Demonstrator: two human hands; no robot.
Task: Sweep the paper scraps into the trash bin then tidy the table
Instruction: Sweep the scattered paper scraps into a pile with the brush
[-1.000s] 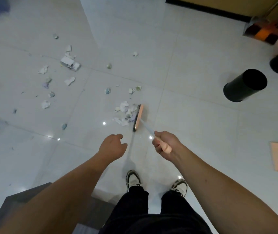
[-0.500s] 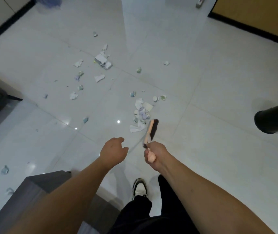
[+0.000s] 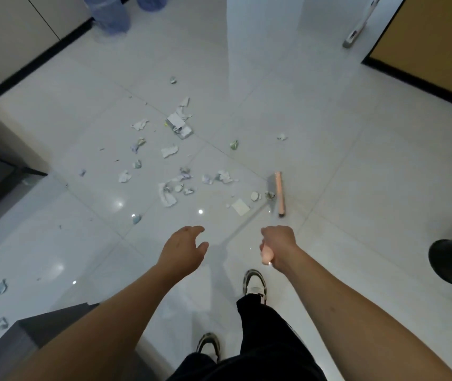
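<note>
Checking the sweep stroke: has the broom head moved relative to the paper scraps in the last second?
Yes. The broom head swung right, away from the main scrap cluster it was touching.

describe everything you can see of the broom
The broom has a peach-pink head block with dark bristles along its left side and a pale, thin shaft, blurred and hard to trace. The head is down at the white floor, lengthwise away from the person, to the right of the scraps. A small scrap and a flat white square lie just left of the bristles. The right hand grips the pink handle end; the left hand is off it.
</note>
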